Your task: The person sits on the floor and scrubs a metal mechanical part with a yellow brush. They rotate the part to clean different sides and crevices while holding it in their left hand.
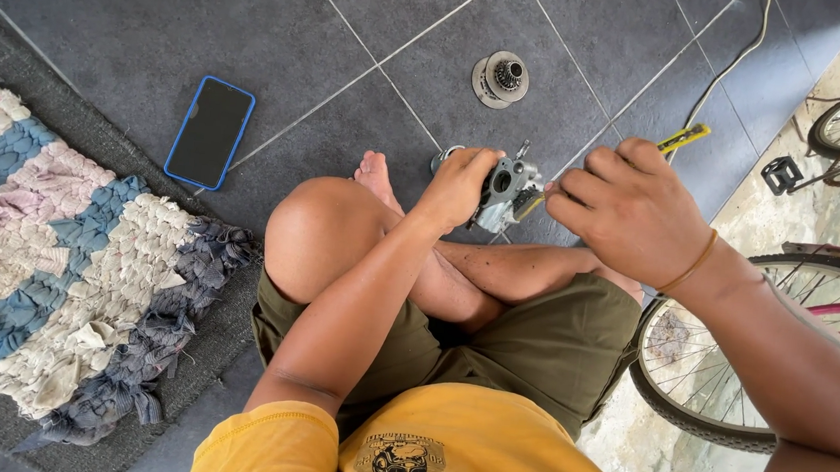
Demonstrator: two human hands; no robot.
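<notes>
Grey tiled floor (138,14) takes up most of the view, with a big rag rug (59,258) in blue, cream and pink off to the left. A bicycle wheel (719,369) sits at the right, just beside the person's leg. A phone (210,132) in a blue case lies face up on the tiles near the rug. Further out there's a round metal part (499,77) with a toothed centre. The left hand (462,184) is wrapped around a small grey metal part (510,191), held just above the crossed legs. The right hand (632,211) is closed on a yellow-handled tool (682,139), probably a screwdriver, though its tip is hidden against the part.
</notes>
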